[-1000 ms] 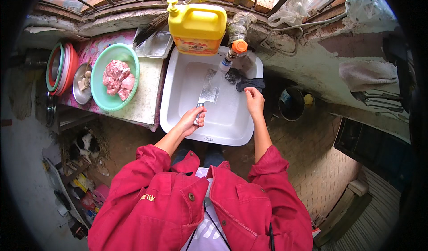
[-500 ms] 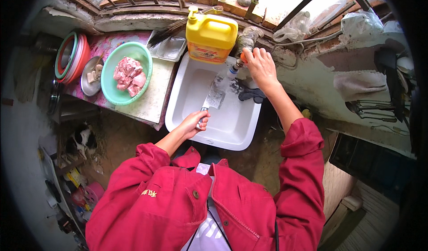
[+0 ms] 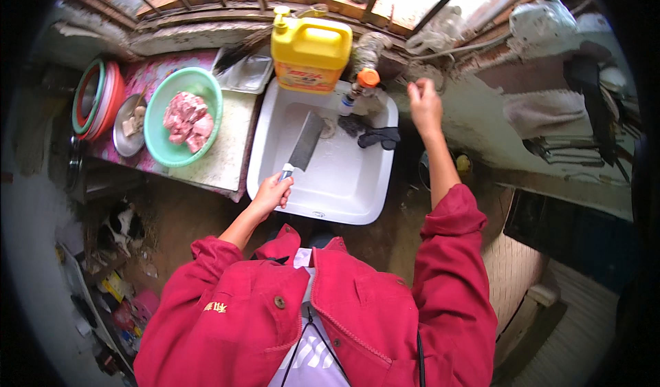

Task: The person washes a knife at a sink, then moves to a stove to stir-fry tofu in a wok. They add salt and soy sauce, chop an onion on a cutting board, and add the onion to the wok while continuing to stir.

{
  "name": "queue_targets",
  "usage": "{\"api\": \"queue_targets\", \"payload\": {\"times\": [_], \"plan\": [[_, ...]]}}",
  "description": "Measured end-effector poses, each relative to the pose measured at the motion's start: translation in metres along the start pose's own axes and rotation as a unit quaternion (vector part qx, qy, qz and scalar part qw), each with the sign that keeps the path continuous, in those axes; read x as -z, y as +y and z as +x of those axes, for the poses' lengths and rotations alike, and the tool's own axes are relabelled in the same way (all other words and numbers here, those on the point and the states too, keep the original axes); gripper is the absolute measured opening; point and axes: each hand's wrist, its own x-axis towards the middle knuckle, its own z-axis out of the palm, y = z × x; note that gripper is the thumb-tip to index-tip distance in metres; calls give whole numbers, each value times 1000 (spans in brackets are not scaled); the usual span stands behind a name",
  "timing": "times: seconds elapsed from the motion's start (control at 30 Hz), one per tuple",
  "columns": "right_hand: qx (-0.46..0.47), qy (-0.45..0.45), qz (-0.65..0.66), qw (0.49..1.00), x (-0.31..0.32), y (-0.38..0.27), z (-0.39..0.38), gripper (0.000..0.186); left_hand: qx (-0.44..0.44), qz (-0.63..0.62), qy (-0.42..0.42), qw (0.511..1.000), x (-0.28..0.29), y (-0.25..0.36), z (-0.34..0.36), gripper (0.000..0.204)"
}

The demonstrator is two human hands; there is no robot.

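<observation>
My left hand (image 3: 270,193) is wrapped around the handle of a cleaver (image 3: 307,141), its broad blade held over the white sink (image 3: 330,208). My right hand (image 3: 425,100) is lifted to the right of the tap (image 3: 355,92), apart from its orange knob (image 3: 368,77). Its fingers are curled in, with nothing seen in them. Dark wet gloves or cloth (image 3: 379,137) lie in the sink's back right part. On the counter at the left, a green basin (image 3: 159,149) holds chunks of raw meat (image 3: 188,120).
A yellow jug (image 3: 311,46) stands behind the sink. Left of the green basin are a metal bowl (image 3: 124,139) and stacked basins (image 3: 113,101). A clear tray (image 3: 244,74) sits near a dark brush (image 3: 240,48). Utensils (image 3: 565,149) hang on the right wall. A black-and-white cat (image 3: 122,225) lies on the floor.
My right hand has let go of the tap knob and moved right. The water over the blade has stopped. My left hand has brought the cleaver slightly left and nearer me.
</observation>
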Motion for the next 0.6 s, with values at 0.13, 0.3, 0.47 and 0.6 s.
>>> {"api": "queue_targets", "payload": {"times": [0.13,0.3,0.47,0.6], "plan": [[-114,-169,-170,964,-70,104,-62,59,7,-71,-8,997,-7,3,-8,19],[-213,-147,-202,945,-111,110,-109,70,25,-173,-70,982,-4,21,-24,18],[-37,-52,-309,949,-123,110,-111,46,31,-201,-75,976,-3,22,-32,18],[47,-5,-249,967,-140,120,-100,23,30,-165,-69,984,-7,18,-21,19]]}}
